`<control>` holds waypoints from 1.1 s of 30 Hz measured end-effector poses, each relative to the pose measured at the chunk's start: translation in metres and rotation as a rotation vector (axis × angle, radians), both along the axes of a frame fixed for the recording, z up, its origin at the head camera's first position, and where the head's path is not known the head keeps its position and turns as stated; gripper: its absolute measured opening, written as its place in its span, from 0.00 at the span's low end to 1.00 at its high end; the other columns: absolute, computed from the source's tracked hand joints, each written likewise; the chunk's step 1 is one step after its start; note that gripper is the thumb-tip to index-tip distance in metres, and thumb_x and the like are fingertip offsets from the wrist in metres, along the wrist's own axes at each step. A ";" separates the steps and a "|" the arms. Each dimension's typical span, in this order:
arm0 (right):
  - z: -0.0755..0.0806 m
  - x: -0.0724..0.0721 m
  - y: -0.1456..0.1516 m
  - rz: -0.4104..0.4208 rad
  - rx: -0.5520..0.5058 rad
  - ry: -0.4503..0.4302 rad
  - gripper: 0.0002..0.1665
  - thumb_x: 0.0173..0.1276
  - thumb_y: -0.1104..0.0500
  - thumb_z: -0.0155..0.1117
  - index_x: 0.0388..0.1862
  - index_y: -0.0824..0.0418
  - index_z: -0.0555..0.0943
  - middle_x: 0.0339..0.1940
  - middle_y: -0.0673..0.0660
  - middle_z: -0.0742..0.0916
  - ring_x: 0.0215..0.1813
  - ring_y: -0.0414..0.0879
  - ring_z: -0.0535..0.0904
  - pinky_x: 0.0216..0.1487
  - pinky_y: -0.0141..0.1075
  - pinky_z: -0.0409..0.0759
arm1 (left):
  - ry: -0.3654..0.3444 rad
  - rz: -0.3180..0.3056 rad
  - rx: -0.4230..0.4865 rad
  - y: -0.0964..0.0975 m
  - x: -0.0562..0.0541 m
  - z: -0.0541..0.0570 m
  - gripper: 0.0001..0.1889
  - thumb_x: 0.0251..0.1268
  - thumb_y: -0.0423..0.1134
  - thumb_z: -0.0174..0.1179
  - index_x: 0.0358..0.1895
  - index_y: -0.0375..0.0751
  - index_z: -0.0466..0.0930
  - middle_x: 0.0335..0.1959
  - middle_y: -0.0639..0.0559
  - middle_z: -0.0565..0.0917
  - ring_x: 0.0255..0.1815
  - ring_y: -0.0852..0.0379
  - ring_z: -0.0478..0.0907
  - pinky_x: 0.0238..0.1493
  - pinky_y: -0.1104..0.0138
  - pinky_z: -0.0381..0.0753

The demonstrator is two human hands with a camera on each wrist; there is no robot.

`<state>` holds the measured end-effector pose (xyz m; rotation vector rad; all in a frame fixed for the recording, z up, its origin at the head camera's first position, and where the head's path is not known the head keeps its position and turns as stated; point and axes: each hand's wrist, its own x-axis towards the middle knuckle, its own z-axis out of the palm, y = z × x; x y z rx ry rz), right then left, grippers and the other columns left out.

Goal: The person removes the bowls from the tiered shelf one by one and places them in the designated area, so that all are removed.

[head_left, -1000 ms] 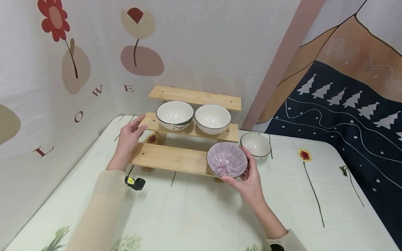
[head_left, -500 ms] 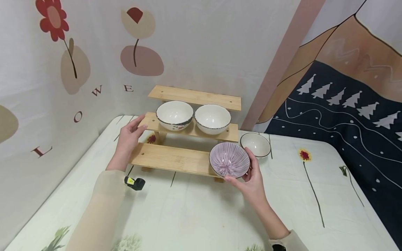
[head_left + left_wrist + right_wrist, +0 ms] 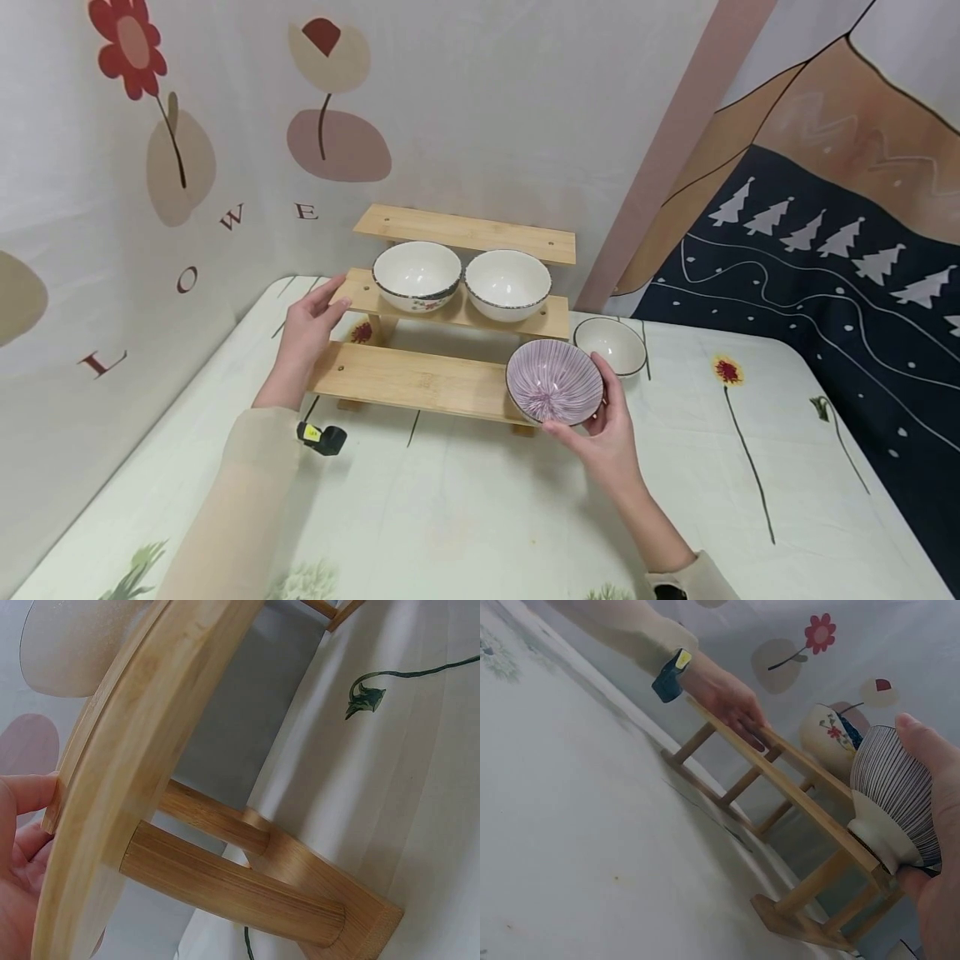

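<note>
My right hand (image 3: 609, 437) holds a small purple-striped bowl (image 3: 555, 379) by its side, thumb at the near rim. The bowl tilts toward me at the right end of the lowest step of a three-tier wooden rack (image 3: 420, 382). In the right wrist view, the bowl's foot (image 3: 874, 844) is right at that step's end, and its outside has dark stripes. My left hand (image 3: 306, 329) grips the left end of the middle step; in the left wrist view its fingers (image 3: 34, 793) pinch the board's edge. Two white bowls, one floral (image 3: 417, 275) and one plainer (image 3: 508, 283), sit on the middle step.
Another white bowl (image 3: 611, 346) with a dark rim stands on the table right of the rack. The rack's top step (image 3: 465, 233) is close to the patterned cloth wall behind. A flower-printed cloth (image 3: 450, 517) covers the table.
My right hand has shifted the striped bowl slightly to the right, toward the end of the lowest step. The left hand and the other bowls stay in place.
</note>
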<state>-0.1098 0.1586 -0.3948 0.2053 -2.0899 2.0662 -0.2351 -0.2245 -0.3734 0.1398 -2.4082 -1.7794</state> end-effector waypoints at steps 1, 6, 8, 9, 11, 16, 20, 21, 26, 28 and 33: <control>0.000 0.000 0.001 -0.004 -0.001 0.002 0.64 0.48 0.79 0.74 0.80 0.61 0.51 0.74 0.60 0.65 0.65 0.41 0.71 0.64 0.22 0.78 | -0.001 -0.001 -0.001 0.000 0.000 0.000 0.29 0.78 0.48 0.51 0.78 0.49 0.59 0.80 0.49 0.58 0.79 0.46 0.60 0.79 0.54 0.65; 0.000 0.000 0.003 -0.019 -0.016 0.018 0.64 0.48 0.80 0.74 0.80 0.61 0.52 0.74 0.59 0.65 0.65 0.40 0.72 0.63 0.22 0.78 | -0.001 -0.003 0.005 0.000 0.000 0.000 0.29 0.78 0.47 0.51 0.78 0.48 0.59 0.80 0.48 0.58 0.79 0.46 0.60 0.79 0.55 0.66; 0.000 0.000 0.004 -0.022 -0.019 0.023 0.64 0.48 0.81 0.74 0.80 0.61 0.52 0.74 0.59 0.65 0.65 0.40 0.72 0.63 0.22 0.78 | 0.001 -0.003 0.002 0.000 0.000 0.000 0.29 0.78 0.47 0.51 0.78 0.48 0.59 0.80 0.48 0.58 0.78 0.46 0.61 0.78 0.55 0.66; 0.000 0.000 0.005 -0.023 -0.019 0.026 0.64 0.48 0.81 0.74 0.80 0.62 0.51 0.74 0.60 0.65 0.65 0.40 0.72 0.63 0.22 0.78 | 0.001 -0.003 0.002 0.000 0.000 0.000 0.29 0.78 0.47 0.51 0.77 0.48 0.59 0.80 0.48 0.58 0.78 0.46 0.61 0.78 0.55 0.66; 0.000 0.000 0.006 -0.027 -0.018 0.027 0.64 0.48 0.81 0.73 0.80 0.62 0.51 0.74 0.60 0.65 0.65 0.40 0.72 0.64 0.22 0.78 | 0.003 -0.004 0.002 0.000 0.000 0.000 0.29 0.78 0.47 0.50 0.77 0.48 0.59 0.80 0.48 0.58 0.78 0.46 0.61 0.78 0.55 0.66; -0.001 0.001 0.007 -0.039 -0.003 0.024 0.63 0.49 0.80 0.73 0.80 0.63 0.51 0.74 0.59 0.66 0.65 0.41 0.71 0.64 0.21 0.77 | 0.002 -0.008 0.011 0.000 0.000 0.000 0.29 0.78 0.47 0.51 0.78 0.48 0.59 0.80 0.48 0.58 0.79 0.46 0.59 0.79 0.55 0.65; 0.000 0.001 0.008 -0.050 -0.002 0.022 0.63 0.49 0.80 0.73 0.80 0.62 0.52 0.73 0.58 0.66 0.65 0.41 0.71 0.64 0.22 0.77 | 0.006 -0.014 0.017 -0.001 0.001 0.000 0.29 0.78 0.47 0.51 0.78 0.48 0.59 0.80 0.49 0.57 0.80 0.47 0.58 0.79 0.55 0.64; 0.000 0.001 0.009 -0.051 -0.005 0.021 0.62 0.49 0.80 0.73 0.80 0.61 0.52 0.73 0.58 0.66 0.65 0.41 0.71 0.64 0.22 0.77 | 0.006 -0.015 0.016 -0.001 0.001 0.000 0.29 0.78 0.47 0.51 0.78 0.48 0.59 0.80 0.49 0.57 0.80 0.46 0.58 0.79 0.54 0.64; 0.001 0.002 0.011 -0.061 -0.010 0.022 0.62 0.50 0.81 0.72 0.80 0.63 0.52 0.72 0.58 0.67 0.64 0.41 0.72 0.63 0.21 0.78 | 0.002 -0.007 0.006 -0.001 0.000 0.000 0.29 0.78 0.47 0.51 0.78 0.48 0.59 0.80 0.49 0.57 0.80 0.47 0.58 0.79 0.54 0.64; 0.001 0.002 0.012 -0.067 -0.012 0.025 0.61 0.50 0.81 0.72 0.80 0.63 0.52 0.72 0.58 0.67 0.64 0.42 0.72 0.62 0.21 0.79 | 0.002 -0.006 0.007 -0.001 0.000 0.000 0.29 0.78 0.47 0.51 0.78 0.48 0.59 0.80 0.49 0.57 0.79 0.47 0.58 0.79 0.54 0.64; 0.000 0.002 0.015 -0.083 -0.030 0.025 0.62 0.49 0.82 0.71 0.80 0.63 0.52 0.72 0.56 0.67 0.64 0.41 0.72 0.63 0.21 0.78 | 0.005 -0.005 0.007 0.000 0.000 0.000 0.29 0.78 0.47 0.51 0.78 0.47 0.59 0.80 0.48 0.57 0.79 0.47 0.59 0.79 0.54 0.65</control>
